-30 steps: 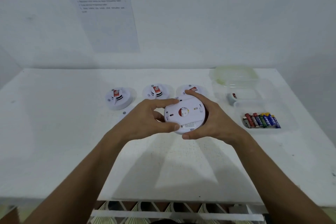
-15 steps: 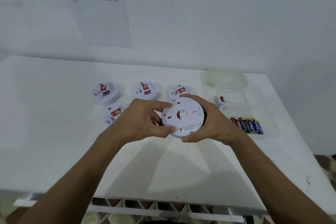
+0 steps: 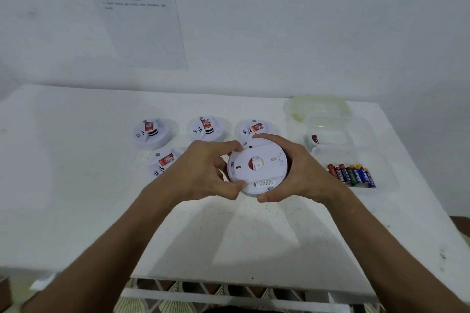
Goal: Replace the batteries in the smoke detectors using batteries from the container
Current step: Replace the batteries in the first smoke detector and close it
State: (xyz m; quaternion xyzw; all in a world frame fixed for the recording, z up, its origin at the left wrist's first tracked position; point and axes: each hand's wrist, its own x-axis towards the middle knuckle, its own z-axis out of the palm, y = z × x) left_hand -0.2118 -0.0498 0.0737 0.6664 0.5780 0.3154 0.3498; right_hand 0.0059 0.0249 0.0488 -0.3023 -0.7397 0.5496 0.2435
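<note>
The person holds a smoke detector above the white table, base plate turned up toward the head, probably so the back can be twisted off to reach the battery bay. The left hand pinches the detector's left rim between thumb and curled fingers; the right hand wraps its right rim, thumb underneath. Right of the detector, a clear container holds a row of batteries; four more detectors lie behind and left.
</note>
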